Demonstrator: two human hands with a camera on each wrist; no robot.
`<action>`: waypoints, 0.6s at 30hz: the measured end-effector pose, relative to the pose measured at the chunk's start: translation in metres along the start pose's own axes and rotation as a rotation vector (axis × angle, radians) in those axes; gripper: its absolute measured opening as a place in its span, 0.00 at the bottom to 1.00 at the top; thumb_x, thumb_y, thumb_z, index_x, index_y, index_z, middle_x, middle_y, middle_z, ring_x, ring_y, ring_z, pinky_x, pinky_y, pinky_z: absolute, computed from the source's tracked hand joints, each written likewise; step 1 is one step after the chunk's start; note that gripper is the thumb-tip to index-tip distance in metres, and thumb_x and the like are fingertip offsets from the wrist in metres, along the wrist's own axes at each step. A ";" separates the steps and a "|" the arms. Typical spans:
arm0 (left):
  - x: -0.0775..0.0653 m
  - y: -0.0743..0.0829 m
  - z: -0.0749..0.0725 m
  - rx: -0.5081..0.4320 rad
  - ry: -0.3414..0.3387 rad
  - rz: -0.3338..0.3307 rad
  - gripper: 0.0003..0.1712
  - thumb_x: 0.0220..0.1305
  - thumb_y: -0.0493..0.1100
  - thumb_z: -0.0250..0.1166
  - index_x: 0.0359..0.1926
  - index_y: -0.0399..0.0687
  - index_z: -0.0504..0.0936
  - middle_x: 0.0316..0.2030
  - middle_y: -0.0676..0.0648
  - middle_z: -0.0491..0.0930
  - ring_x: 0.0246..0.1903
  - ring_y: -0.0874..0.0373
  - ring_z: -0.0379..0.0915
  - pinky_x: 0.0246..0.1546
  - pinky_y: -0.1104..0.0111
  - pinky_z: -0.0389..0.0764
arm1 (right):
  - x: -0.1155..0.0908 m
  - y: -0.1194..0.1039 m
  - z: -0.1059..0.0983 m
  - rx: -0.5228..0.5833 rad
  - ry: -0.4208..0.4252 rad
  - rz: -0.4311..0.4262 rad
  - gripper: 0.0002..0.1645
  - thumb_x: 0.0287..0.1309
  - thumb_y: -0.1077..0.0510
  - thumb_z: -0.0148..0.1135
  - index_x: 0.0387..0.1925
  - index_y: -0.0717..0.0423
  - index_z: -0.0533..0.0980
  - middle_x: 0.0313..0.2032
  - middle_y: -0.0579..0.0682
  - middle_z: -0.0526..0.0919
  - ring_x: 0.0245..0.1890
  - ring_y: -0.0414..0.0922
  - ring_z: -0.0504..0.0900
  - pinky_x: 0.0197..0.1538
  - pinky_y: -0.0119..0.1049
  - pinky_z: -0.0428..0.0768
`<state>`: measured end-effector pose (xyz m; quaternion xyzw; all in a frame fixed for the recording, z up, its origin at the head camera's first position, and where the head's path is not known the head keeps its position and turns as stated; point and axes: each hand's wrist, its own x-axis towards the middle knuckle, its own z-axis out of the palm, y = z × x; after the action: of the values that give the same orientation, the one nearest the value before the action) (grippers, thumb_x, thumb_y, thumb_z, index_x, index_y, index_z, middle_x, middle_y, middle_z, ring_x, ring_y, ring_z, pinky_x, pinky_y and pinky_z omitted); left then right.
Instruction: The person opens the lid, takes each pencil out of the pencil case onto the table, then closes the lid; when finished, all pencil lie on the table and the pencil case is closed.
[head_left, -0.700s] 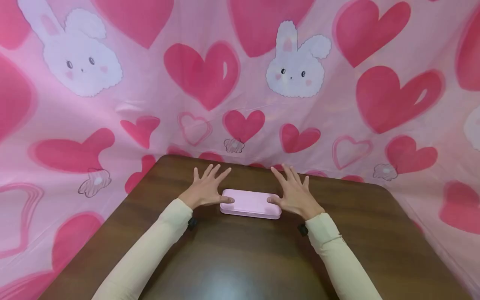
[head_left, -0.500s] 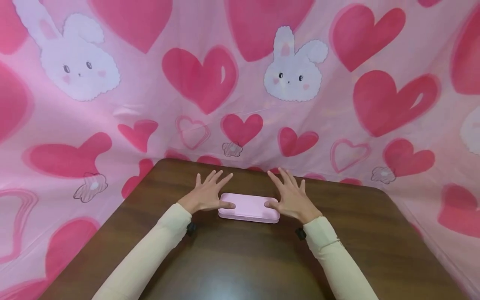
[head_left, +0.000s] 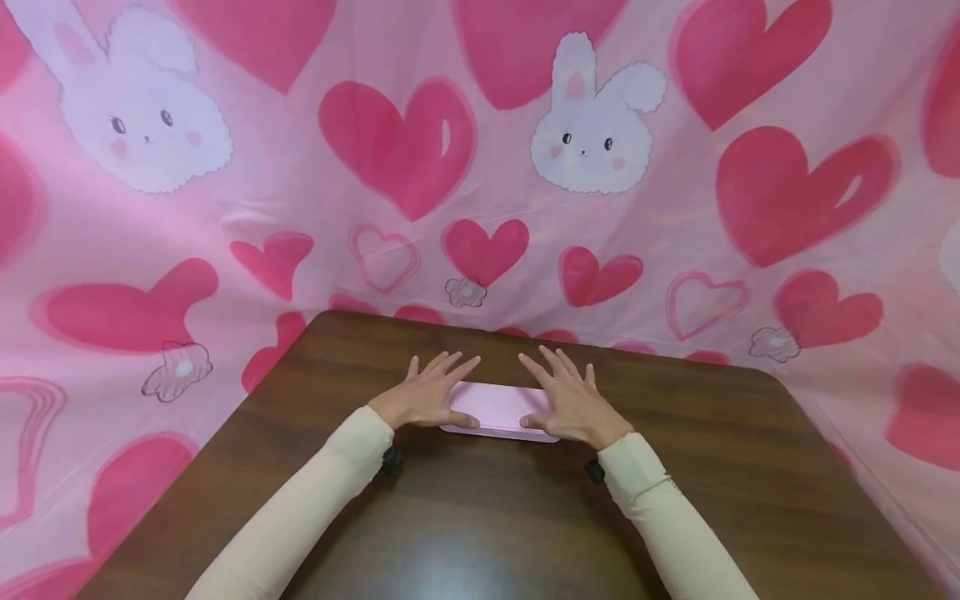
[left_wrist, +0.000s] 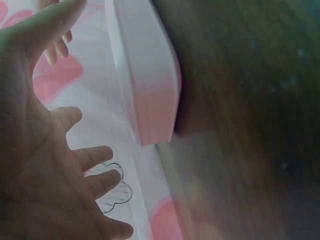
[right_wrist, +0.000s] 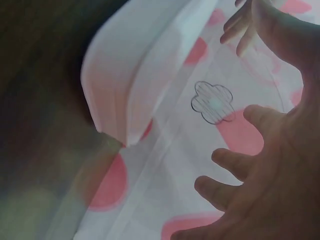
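Observation:
A closed, flat pink case with rounded corners lies on the brown table. My left hand overlaps its left end in the head view, fingers spread and pointing away, thumb by the front edge. Mirroring it, my right hand is spread over the right end. In the left wrist view a gap shows between the left palm and the end of the case. The right wrist view likewise shows straight, parted fingers apart from the case. Neither hand holds anything.
The wooden table has rounded far corners. Behind and beside it hangs a pink cloth printed with hearts and white rabbits. Both forearms wear cream sleeves, with a small black device under the right wrist.
Both hands have moved inward over the case, nearer each other, and their thumbs now sit closer to its front edge. The case stays on the table; the head view has shifted slightly.

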<state>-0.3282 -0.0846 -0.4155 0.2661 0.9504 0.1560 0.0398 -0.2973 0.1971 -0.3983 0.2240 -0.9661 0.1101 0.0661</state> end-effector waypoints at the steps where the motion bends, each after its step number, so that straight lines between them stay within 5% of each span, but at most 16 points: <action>1: 0.000 0.000 0.000 -0.004 -0.009 0.002 0.63 0.51 0.76 0.67 0.81 0.67 0.48 0.81 0.42 0.47 0.81 0.40 0.38 0.73 0.29 0.36 | 0.000 0.000 0.001 0.004 -0.017 0.000 0.61 0.48 0.33 0.72 0.79 0.36 0.54 0.80 0.58 0.53 0.79 0.65 0.51 0.67 0.82 0.48; 10: 0.001 0.000 0.002 -0.070 -0.121 -0.019 0.63 0.49 0.68 0.72 0.81 0.65 0.49 0.82 0.45 0.46 0.82 0.45 0.38 0.77 0.35 0.37 | 0.002 -0.002 0.010 0.040 -0.190 0.015 0.62 0.45 0.37 0.76 0.79 0.37 0.54 0.80 0.58 0.51 0.80 0.64 0.50 0.69 0.80 0.48; 18: 0.005 -0.003 0.005 -0.072 -0.145 0.037 0.55 0.54 0.60 0.72 0.78 0.52 0.59 0.75 0.43 0.62 0.74 0.45 0.60 0.75 0.47 0.62 | 0.008 -0.001 0.018 0.046 -0.300 0.067 0.60 0.45 0.46 0.78 0.78 0.38 0.57 0.77 0.57 0.60 0.78 0.60 0.57 0.74 0.67 0.60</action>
<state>-0.3330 -0.0827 -0.4209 0.2928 0.9337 0.1710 0.1149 -0.3052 0.1886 -0.4146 0.2072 -0.9692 0.0999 -0.0876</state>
